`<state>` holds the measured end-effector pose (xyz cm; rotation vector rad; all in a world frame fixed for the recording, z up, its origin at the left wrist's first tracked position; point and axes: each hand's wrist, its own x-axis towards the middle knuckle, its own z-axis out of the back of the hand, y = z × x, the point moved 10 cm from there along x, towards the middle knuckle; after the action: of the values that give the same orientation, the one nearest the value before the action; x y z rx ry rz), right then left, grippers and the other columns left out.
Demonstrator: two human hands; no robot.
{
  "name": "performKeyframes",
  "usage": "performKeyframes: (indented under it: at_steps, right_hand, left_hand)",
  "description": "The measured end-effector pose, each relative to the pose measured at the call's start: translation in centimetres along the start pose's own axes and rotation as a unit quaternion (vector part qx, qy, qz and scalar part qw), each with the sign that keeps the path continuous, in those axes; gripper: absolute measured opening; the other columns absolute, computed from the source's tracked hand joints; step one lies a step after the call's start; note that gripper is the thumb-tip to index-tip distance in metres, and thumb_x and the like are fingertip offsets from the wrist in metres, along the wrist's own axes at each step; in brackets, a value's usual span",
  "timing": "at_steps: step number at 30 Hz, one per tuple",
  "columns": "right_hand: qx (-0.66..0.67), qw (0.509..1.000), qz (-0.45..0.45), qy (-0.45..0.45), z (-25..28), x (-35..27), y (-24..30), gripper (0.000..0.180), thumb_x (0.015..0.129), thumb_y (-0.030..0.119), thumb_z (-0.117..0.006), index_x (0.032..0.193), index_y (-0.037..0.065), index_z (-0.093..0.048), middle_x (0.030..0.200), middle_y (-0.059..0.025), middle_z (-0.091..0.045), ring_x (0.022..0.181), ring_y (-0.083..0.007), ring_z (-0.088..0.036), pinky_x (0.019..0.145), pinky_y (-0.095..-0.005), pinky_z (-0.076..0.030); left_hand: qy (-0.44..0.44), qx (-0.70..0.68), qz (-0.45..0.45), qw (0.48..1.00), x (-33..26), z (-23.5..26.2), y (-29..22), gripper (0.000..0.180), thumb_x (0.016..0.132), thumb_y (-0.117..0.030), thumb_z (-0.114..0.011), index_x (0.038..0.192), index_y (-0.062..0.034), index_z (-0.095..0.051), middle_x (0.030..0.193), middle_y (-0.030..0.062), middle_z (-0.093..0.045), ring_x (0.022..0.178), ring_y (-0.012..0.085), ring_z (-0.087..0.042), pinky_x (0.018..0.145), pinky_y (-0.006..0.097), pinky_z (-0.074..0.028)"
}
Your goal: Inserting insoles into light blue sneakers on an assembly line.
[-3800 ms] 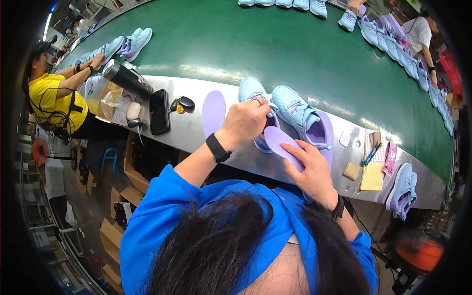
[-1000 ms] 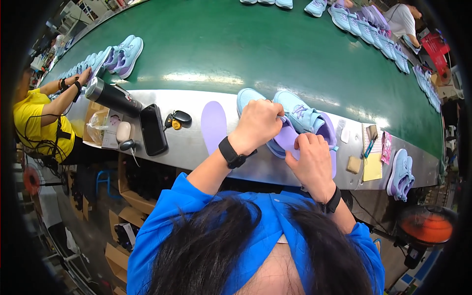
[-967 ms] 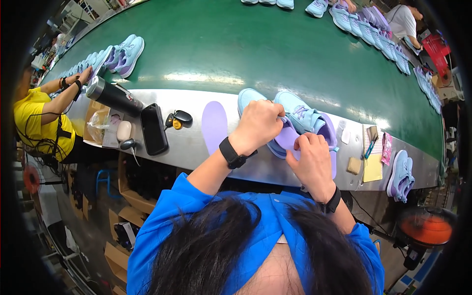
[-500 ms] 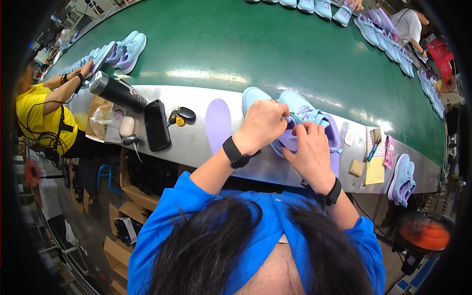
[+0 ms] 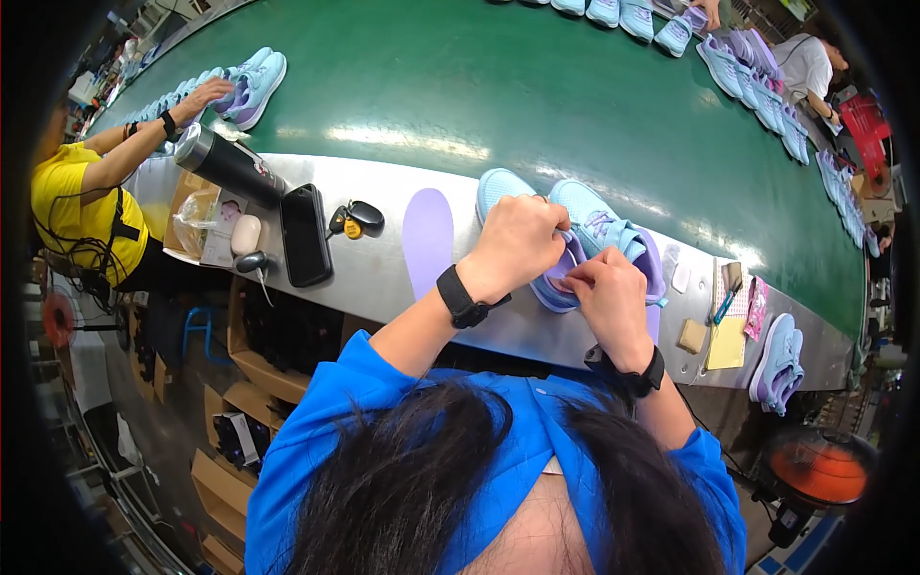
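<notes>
Shoe (image 5: 553, 296) lies under gripping left hand (image 5: 517, 245), right hand (image 5: 614, 293) pinching at its heel.

Left hand (image 5: 520, 240) blocks the mid-section of the left shoe (image 5: 498, 190); its fingertips, and exactly what the right hand (image 5: 613, 292) grips at the opening, can't be made out. Flat purple insole's (image 5: 428, 235) lower end is behind the left forearm (image 5: 412, 331). Far-row shoes (image 5: 567, 5) cropped at top edge, fan (image 5: 819, 468) blades blurred.
</notes>
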<state>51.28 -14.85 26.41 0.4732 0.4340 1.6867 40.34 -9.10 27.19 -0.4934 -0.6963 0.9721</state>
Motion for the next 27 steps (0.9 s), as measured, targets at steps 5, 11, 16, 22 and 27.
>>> performKeyframes:
  at_steps: [5,11,16,22,27]
  right_hand:
    - [-0.022,0.999,0.002,-0.036,-1.5,0.1,-0.6,0.01,0.07,0.012,-0.078,0.077,0.007,-0.075,0.077,-0.01,-0.061,0.071,-0.0276,-0.062,0.065,-0.0382,-0.05]
    - [-0.121,0.992,0.031,0.006,-3.0,0.9,0.0,0.009,0.071,0.015,-0.076,0.075,0.007,-0.074,0.079,-0.0123,-0.061,0.073,-0.0298,-0.063,0.064,-0.0411,-0.05]
    - [-0.167,0.982,0.036,0.082,-4.4,1.7,-0.3,0.017,0.075,0.014,-0.071,0.071,-0.002,-0.069,0.082,-0.0218,-0.062,0.071,-0.0362,-0.063,0.065,-0.046,-0.051]
    - [-0.154,0.981,0.085,0.08,-4.8,2.0,-0.5,0.017,0.074,0.013,-0.069,0.072,-0.005,-0.067,0.08,-0.0236,-0.061,0.07,-0.0381,-0.062,0.065,-0.0463,-0.051]
    - [-0.139,0.982,0.094,0.084,-3.9,2.0,0.4,0.016,0.073,0.011,-0.068,0.071,-0.005,-0.067,0.08,-0.024,-0.062,0.07,-0.0382,-0.062,0.063,-0.0458,-0.05]
  left_hand:
    - [0.005,0.013,0.008,1.0,0.3,-0.2,-0.4,0.014,0.069,-0.006,-0.061,0.079,-0.0031,-0.072,0.076,0.0196,-0.066,0.07,0.036,-0.065,0.066,0.044,-0.053]
    - [-0.031,0.01,-0.007,0.999,-0.2,0.3,-0.3,0.013,0.069,-0.01,-0.066,0.078,-0.0042,-0.073,0.071,0.0157,-0.066,0.067,0.0314,-0.065,0.064,0.041,-0.052]
    - [-0.04,0.005,-0.007,0.999,-0.4,0.3,-0.2,0.013,0.068,-0.01,-0.066,0.078,-0.0051,-0.073,0.07,0.0152,-0.066,0.066,0.0309,-0.065,0.064,0.04,-0.052]
    - [-0.05,0.009,0.0,0.999,-0.4,0.4,-0.1,0.013,0.068,-0.011,-0.066,0.078,-0.0058,-0.073,0.071,0.0151,-0.066,0.067,0.0309,-0.065,0.064,0.04,-0.052]
    - [-0.038,0.005,0.018,0.999,-0.5,0.1,0.3,0.012,0.068,-0.011,-0.066,0.078,-0.0066,-0.073,0.071,0.0154,-0.066,0.067,0.0313,-0.065,0.063,0.04,-0.052]
